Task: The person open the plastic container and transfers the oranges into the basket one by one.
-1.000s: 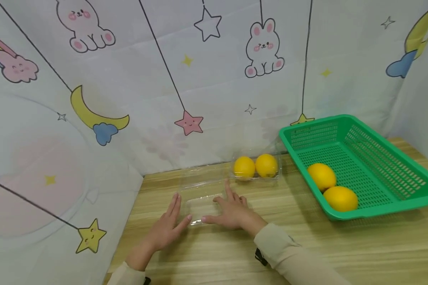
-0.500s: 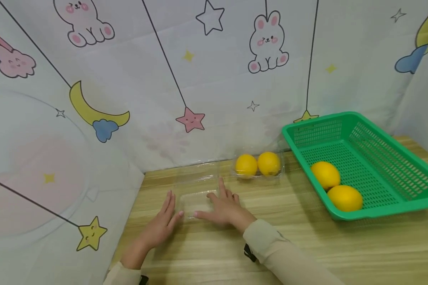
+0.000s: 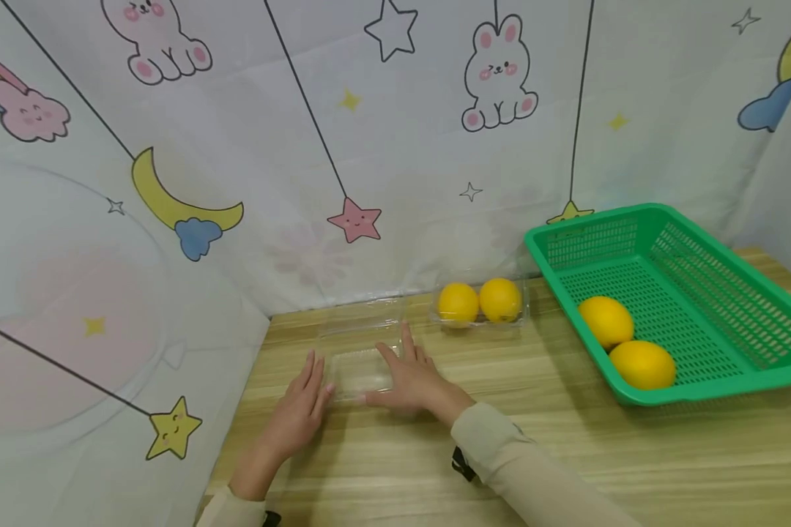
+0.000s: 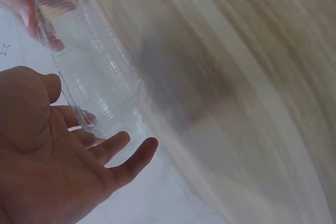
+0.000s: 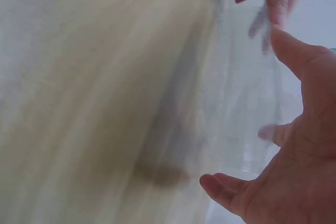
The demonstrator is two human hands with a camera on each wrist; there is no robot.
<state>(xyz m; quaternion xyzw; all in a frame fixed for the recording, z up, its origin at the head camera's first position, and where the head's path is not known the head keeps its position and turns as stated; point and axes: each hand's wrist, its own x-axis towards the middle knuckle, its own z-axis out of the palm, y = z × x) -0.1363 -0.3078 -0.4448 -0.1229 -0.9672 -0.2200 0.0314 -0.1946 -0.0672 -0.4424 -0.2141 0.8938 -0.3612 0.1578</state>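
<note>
A clear plastic clamshell box point(image 3: 361, 372) lies on the table with its lid point(image 3: 359, 315) folded back toward the wall. My left hand point(image 3: 296, 413) is at the box's left side, its fingers nearly straight; the left wrist view shows its fingertips by the box point(image 4: 94, 61) end. On the other side is my right hand point(image 3: 411, 379), fingers spread along the right edge and thumb by the front corner. In the right wrist view, the right hand point(image 5: 294, 156) has its fingers apart beside the blurred clear plastic point(image 5: 239, 103). Firm contact is hard to tell.
Behind my right hand, a second clear box point(image 3: 480, 322) holds two oranges point(image 3: 458, 304) against the printed cloth wall point(image 3: 409, 161). To the right stands a green plastic basket point(image 3: 718, 391) with two oranges point(image 3: 642, 364) inside. Wood-grain table point(image 3: 395, 468) spreads in front.
Both hands and the open box have shifted left, away from the box with oranges. My right hand's fingers have moved against the box's right side. The basket and its oranges stay put.
</note>
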